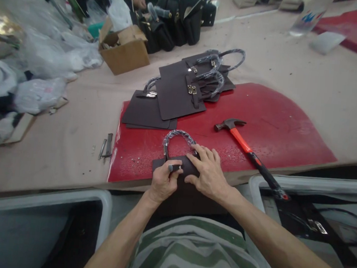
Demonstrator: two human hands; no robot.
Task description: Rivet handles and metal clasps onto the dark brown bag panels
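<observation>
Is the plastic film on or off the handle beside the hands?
On: shiny, wrinkled clear film covers the arch of the handle. The right hand partly hides one end.

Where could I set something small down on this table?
The red mat looks bare between the hammer and the mat's curved right edge. Beyond that edge, the table is nearly bare up to the bottle. It's crowded around the dark panels and at the near edge, between left hand and right hand.
</observation>
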